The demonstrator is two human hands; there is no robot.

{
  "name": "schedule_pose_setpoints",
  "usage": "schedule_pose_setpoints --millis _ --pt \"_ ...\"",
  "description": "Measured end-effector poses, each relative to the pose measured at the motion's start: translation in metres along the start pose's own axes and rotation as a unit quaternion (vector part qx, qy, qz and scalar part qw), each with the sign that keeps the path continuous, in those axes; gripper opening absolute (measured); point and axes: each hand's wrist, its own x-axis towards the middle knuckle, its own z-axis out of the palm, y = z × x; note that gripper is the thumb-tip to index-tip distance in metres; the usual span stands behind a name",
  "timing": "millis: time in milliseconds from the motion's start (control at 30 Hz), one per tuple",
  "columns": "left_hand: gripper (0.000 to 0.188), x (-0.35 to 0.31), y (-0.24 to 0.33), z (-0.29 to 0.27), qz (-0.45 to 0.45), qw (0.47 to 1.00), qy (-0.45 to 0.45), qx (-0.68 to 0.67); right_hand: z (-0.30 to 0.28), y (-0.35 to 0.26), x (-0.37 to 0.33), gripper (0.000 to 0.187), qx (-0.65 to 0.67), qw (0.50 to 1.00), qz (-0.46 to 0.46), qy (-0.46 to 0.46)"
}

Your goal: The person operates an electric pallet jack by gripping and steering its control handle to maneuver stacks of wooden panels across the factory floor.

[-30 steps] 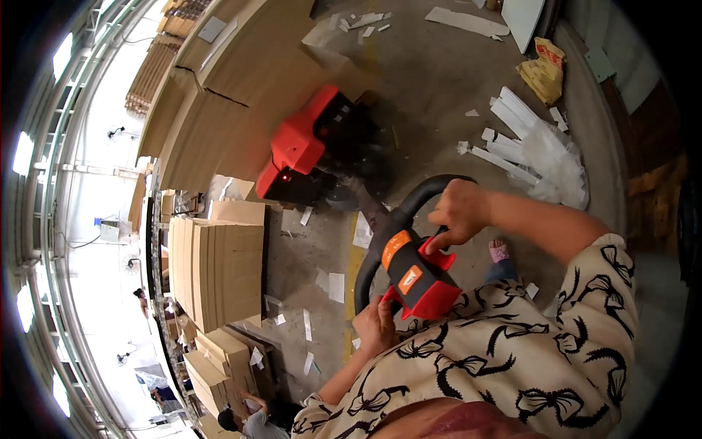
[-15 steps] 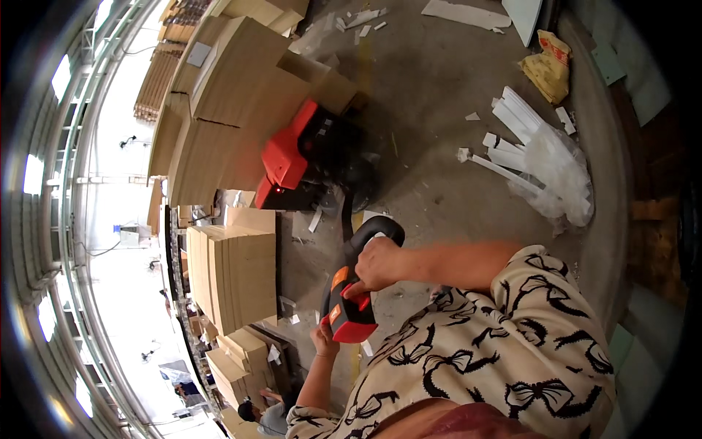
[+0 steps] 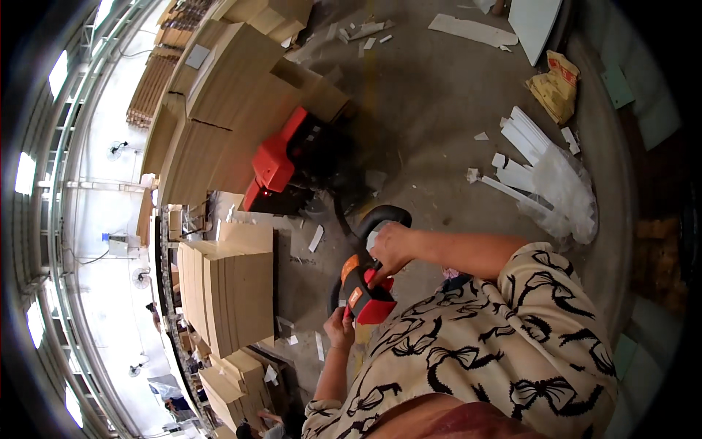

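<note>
A control handle (image 3: 358,287) with a black looped grip, orange labels and a red end is in front of my torso. My right hand (image 3: 391,249) is closed round the right side of its loop, with the thumb near the red part. My left hand (image 3: 339,327) is closed on the left side, by the red end; its fingertips are partly hidden. A dark shaft leads from the handle to a red and black powered pallet truck (image 3: 274,162), which stands against a tall stack of tan boards (image 3: 234,110).
Another stack of tan boards (image 3: 227,285) stands at the left, with lower stacks (image 3: 234,388) nearer. A person (image 3: 270,424) is partly visible at the lower edge. White strips in clear plastic (image 3: 563,183) and a yellow sack (image 3: 556,88) lie on the littered floor at the right.
The handle and both my hands have moved right and slightly up in the picture, still gripping. The truck's red body appears farther left. The floor litter has shifted a little right and down.
</note>
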Motion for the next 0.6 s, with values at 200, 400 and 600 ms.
schedule_pose_setpoints --millis 200,400,600 --pt "0.054 0.057 -0.054 -0.049 -0.014 0.997 0.004 0.077 -0.02 -0.001 0.084 0.087 0.03 0.999 -0.04 0.002" --pt "0.048 0.126 -0.083 -0.082 -0.057 0.993 -0.027 0.097 -0.042 0.022 0.166 0.082 0.039 0.997 -0.063 0.035" --pt "0.052 0.156 -0.104 -0.11 -0.038 0.982 -0.026 0.181 -0.059 0.041 0.229 0.075 0.066 0.991 -0.119 -0.009"
